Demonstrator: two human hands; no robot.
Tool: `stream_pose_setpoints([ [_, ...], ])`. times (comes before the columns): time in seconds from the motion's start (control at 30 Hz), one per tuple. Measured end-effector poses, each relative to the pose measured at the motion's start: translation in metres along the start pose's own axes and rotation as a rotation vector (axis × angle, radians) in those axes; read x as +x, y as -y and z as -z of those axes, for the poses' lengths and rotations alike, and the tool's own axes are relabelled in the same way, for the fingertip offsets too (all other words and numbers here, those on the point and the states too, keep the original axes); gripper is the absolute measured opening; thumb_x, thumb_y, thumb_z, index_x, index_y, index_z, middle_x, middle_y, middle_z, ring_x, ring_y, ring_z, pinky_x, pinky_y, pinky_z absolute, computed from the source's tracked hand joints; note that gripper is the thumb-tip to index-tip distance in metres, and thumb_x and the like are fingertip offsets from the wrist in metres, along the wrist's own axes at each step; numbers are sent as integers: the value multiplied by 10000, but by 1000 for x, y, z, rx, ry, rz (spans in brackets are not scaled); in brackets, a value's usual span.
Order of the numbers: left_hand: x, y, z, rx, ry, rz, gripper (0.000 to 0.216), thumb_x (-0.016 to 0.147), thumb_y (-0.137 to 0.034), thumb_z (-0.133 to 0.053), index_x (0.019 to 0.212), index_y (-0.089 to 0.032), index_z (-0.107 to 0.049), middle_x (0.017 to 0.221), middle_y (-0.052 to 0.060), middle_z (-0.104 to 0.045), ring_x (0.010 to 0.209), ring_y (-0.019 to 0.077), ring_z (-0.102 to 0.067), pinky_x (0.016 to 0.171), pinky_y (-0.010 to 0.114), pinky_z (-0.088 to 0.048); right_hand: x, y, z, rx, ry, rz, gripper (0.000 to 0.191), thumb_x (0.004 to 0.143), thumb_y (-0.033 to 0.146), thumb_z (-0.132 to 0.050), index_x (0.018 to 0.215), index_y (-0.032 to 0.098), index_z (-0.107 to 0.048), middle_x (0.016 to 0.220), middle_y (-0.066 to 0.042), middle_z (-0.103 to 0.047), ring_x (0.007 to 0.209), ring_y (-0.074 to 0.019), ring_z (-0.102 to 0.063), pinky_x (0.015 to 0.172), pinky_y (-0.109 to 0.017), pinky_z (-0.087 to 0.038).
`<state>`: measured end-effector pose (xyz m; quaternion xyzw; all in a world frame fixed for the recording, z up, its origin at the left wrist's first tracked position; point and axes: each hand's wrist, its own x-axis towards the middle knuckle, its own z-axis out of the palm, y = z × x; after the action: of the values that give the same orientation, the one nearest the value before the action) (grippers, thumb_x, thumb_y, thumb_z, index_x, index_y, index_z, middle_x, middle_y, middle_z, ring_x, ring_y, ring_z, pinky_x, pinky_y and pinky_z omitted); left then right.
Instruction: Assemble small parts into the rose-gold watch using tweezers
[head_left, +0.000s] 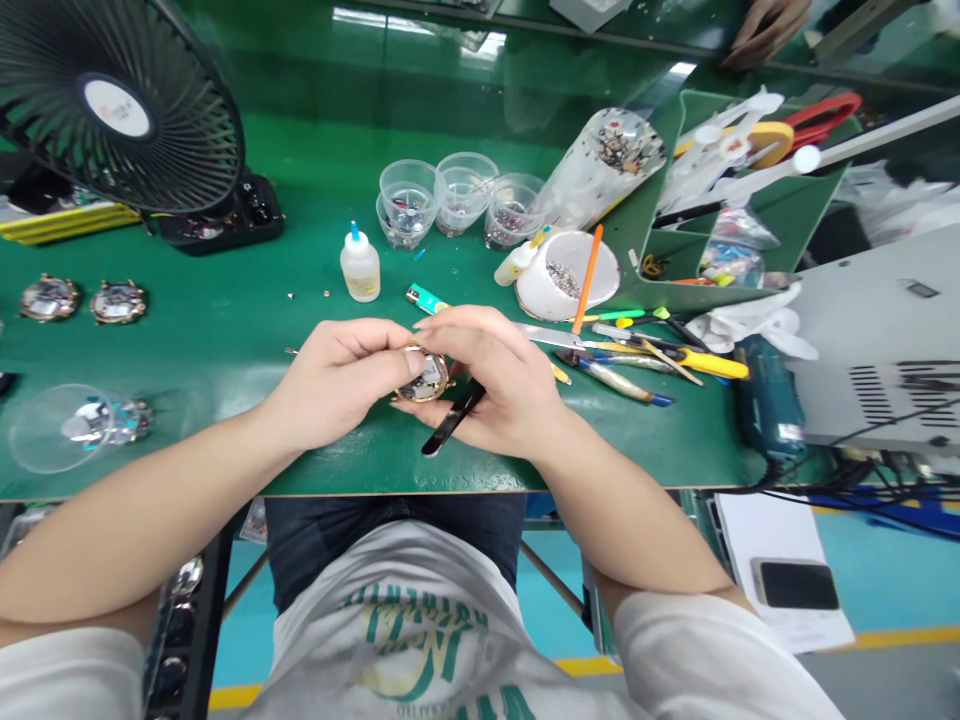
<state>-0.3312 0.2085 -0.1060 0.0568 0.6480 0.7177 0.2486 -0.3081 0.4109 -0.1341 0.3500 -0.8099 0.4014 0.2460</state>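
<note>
My left hand (337, 378) is closed round a small gold watch case (425, 380), held back side up above the green bench mat (300, 300). My right hand (487, 375) pinches the same watch case from the right with thumb and fingers. Black tweezers (452, 420) are tucked in my right hand and stick out down-left below the watch. Both hands hover near the front edge of the bench.
A black fan (120, 100) stands back left. Two watch cases (82, 300) lie left, a clear lid with parts (75, 425) front left. A glue bottle (360, 265), three clear cups (457, 200), a white bowl (566, 275), pliers and screwdrivers (645, 360) and a grey machine (885, 340) crowd the right. Another person's hand (765, 30) shows at top right.
</note>
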Motion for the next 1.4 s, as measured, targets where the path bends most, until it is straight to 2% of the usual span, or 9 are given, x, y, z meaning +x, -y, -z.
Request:
stream_pose_setpoints([
  [0.17,-3,-3,-7,-47,41,-28,137,772,-269,-874,824,-163,-804,829,40,-803,753,162,-730,700,258,-618,3,-1,2,15,-65,-14,467,937,386,-856,1304,236,-610,1177,-99,-757,1153,-267,-754,958,-434,-673],
  [0.37,-5,-7,-7,-3,57,-37,109,770,-254,-849,782,-162,-793,753,14,-769,670,124,-683,610,205,-574,2,0,1,38,-59,-45,493,908,419,-885,1273,257,-597,1143,-81,-753,1122,-273,-761,942,-443,-671],
  [0.57,-4,-7,-1,146,89,35,166,725,-325,-834,724,-168,-780,727,22,-748,638,137,-651,591,238,-541,-1,1,1,142,12,-76,603,901,520,-884,1348,255,-579,1222,-101,-749,1180,-271,-745,1010,-448,-652],
  [0.7,-3,-7,4,262,182,89,243,715,-398,-793,647,-171,-737,718,42,-726,670,168,-640,609,282,-533,-1,2,6,164,118,-64,534,915,498,-877,1314,255,-617,1281,-103,-748,1250,-265,-732,1090,-447,-614],
  [0.83,-1,-8,6,268,260,137,234,714,-400,-764,690,-167,-765,727,44,-730,683,184,-658,638,302,-540,0,2,12,204,173,-57,533,913,506,-880,1294,230,-630,1363,-135,-717,1309,-260,-709,1104,-421,-603],
  [0.97,-1,-7,8,253,310,171,207,712,-358,-752,763,-163,-801,739,38,-744,669,177,-667,632,291,-534,0,2,13,192,174,-52,512,906,527,-879,1249,225,-650,1348,-132,-714,1255,-253,-732,1068,-405,-614],
  [1.2,-2,-7,6,253,326,148,204,739,-362,-764,782,-165,-792,753,39,-752,672,175,-670,619,284,-539,-1,1,11,187,157,-38,507,913,530,-871,1253,230,-644,1336,-130,-717,1235,-256,-737,1070,-419,-615],
  [1.4,-3,-9,4,250,239,85,263,787,-407,-774,678,-177,-705,719,26,-716,660,155,-635,608,270,-527,-2,1,10,157,105,-46,528,913,544,-867,1277,243,-631,1326,-117,-717,1255,-268,-721,1043,-433,-632],
])
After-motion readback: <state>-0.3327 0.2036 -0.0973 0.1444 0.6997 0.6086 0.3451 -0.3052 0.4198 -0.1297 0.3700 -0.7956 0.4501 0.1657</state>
